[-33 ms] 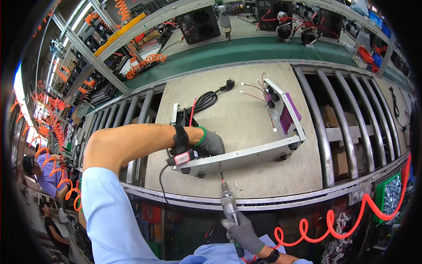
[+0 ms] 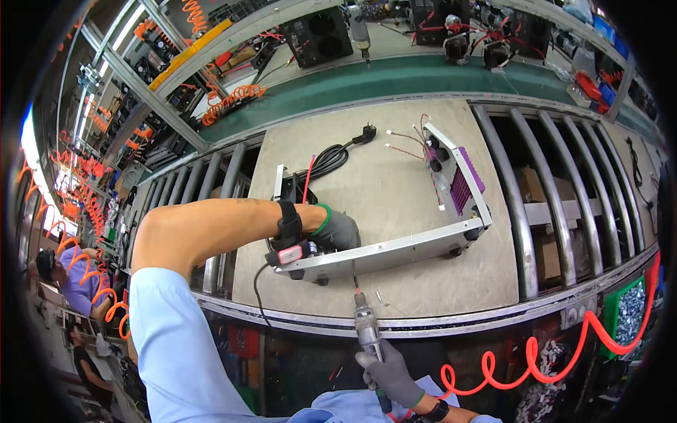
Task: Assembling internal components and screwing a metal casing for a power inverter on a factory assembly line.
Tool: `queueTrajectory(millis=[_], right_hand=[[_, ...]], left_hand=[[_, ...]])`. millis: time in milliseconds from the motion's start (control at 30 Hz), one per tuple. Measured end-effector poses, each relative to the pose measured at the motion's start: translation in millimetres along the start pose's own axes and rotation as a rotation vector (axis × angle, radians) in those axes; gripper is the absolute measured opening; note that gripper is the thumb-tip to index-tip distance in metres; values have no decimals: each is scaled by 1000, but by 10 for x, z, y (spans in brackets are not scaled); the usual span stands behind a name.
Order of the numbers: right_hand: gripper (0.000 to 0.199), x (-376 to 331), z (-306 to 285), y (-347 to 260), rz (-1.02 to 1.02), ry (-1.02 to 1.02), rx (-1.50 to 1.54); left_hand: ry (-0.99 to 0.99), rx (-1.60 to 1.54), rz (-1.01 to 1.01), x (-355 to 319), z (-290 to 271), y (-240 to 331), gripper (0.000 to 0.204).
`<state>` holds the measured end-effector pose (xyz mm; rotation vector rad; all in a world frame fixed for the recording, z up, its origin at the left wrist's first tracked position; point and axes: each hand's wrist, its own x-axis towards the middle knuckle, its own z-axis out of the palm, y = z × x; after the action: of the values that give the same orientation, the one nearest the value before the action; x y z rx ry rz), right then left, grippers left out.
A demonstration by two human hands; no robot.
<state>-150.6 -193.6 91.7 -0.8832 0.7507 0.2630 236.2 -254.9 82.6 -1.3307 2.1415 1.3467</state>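
A grey metal chassis frame [image 2: 402,252] lies on a pale board, its long panel toward me. My left hand [image 2: 338,231], gloved in grey with a green cuff, reaches over the frame and rests at the inner side of that panel; its fingers are hidden. Below the panel, my right hand [image 2: 393,374], also gloved, is closed around a pneumatic screwdriver [image 2: 367,324]. The screwdriver's long bit points up at the panel's outer face, just across from the left hand. A purple heat sink [image 2: 466,182] sits at the frame's right end.
A black power cord [image 2: 330,161] lies coiled on the board [image 2: 296,299]. Metal rollers [image 2: 517,197] flank it. An orange-red coiled hose [image 2: 525,366] hangs at the right, near a green bin of small screws [image 2: 627,314]. Another screwdriver [image 2: 359,32] hangs beyond. People are at the far left.
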Motion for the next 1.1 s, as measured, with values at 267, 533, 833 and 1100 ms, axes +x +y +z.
queueTrajectory(millis=[267,533,833,1100], right_hand=[[35,58,-53,30,11,-19,16],[35,73,-19,67,-3,-32,30],[36,108,33,173,-63,-18,88],[19,36,85,108,-112,46,13]], left_hand=[[-40,-324,-577,88,-102,414,29],[-2,-413,-513,42,-163,482,26],[-49,528,259,167,-45,98,22],[-173,280,53,143,-157,213,14]])
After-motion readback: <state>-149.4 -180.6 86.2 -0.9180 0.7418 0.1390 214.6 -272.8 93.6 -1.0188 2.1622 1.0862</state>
